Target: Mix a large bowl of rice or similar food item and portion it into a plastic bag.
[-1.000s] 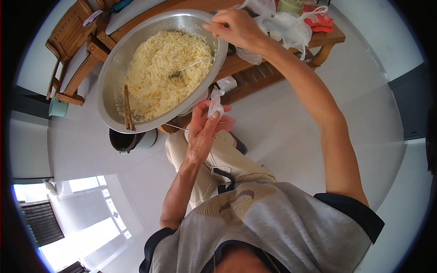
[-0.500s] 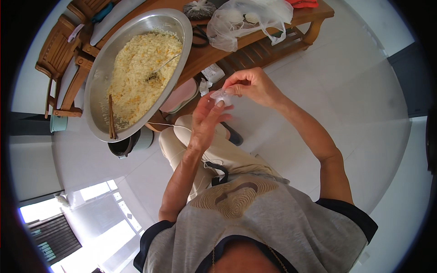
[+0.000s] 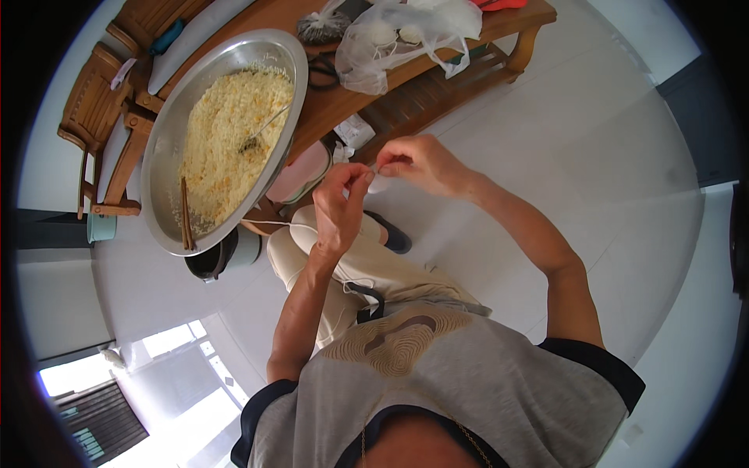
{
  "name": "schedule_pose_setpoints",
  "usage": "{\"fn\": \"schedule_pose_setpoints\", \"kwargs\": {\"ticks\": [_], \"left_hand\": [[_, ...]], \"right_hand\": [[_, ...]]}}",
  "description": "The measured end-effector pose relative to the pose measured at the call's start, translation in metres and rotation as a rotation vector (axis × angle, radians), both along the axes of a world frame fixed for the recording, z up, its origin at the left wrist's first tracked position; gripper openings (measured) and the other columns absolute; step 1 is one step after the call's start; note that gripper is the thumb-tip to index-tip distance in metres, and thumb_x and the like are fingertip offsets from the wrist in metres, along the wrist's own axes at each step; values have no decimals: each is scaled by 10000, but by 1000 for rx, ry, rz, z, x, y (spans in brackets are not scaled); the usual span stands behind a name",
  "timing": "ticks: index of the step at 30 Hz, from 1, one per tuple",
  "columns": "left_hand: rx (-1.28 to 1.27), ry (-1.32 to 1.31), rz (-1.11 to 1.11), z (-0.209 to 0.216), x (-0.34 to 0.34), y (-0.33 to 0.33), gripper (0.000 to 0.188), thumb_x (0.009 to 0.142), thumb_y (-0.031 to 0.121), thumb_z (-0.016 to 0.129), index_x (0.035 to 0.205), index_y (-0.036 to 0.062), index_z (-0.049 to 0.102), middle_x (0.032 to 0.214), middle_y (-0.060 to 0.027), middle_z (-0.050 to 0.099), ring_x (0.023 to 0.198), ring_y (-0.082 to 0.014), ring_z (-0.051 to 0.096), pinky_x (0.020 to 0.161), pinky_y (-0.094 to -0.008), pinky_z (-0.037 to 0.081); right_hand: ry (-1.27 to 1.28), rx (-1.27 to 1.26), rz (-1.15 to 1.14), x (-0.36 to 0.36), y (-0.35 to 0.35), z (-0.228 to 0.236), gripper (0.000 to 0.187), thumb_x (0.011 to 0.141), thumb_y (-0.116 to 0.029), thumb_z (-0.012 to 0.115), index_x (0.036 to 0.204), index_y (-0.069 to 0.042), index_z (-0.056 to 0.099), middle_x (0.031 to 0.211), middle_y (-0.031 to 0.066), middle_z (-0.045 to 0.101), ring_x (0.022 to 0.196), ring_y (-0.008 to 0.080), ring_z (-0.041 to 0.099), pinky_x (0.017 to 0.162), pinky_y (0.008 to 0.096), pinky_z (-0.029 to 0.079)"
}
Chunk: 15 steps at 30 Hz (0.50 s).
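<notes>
My left hand (image 3: pixel 340 204) and my right hand (image 3: pixel 427 165) meet above my knees, fingertips nearly touching. Each pinches with thumb and fingers at a small, whitish, translucent piece that looks like thin plastic (image 3: pixel 378 185). Fingers hide much of it, so its kind is unclear. To the left of my hands a large metal basin (image 3: pixel 156 168) sits tilted in view, filled with rice mixed with yellow bits (image 3: pixel 230 129). Wooden chopsticks (image 3: pixel 186 217) lean inside its near side, and a spoon with a thin metal handle (image 3: pixel 273 121) rests in the rice.
On the wooden table (image 3: pixel 308 113) lie black-handled scissors (image 3: pixel 323 72), a clear plastic bag (image 3: pixel 367 58) with white balls of string, and a bag of dark stuff (image 3: pixel 324 27). A pink tray (image 3: pixel 300 173) sits below. A bucket (image 3: pixel 246 243) stands under the basin; white string (image 3: pixel 269 223) crosses my knee.
My left fingers, spread around the whitish piece before, have closed to a pinch. My right hand has moved slightly down and left. The piece shows less between them; the whole view has shifted a little.
</notes>
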<state>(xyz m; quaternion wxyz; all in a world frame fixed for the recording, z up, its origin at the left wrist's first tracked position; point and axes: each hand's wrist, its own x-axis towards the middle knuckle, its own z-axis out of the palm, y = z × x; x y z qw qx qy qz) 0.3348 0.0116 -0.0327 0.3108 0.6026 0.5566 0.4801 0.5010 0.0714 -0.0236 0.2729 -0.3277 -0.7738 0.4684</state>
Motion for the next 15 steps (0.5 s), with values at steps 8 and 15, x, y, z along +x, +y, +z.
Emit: {"fn": "schedule_pose_setpoints", "kwargs": {"ticks": [8,15], "left_hand": [[46,187,-36,-3,6,2,80,758,33,581,810,-25,562,719,-109,554,590,-187,510,546,-287,415],[21,226,-169,-1,11,8,92,745,40,594,816,-18,605,688,-76,555,589,-134,497,550,-254,403]], "right_hand": [[-44,-70,39,6,2,-4,130,762,-102,612,846,-15,565,750,88,589,684,157,549,629,276,428],[-53,155,0,14,7,-14,86,699,-64,636,745,-20,580,708,112,559,676,279,551,601,349,433]]}}
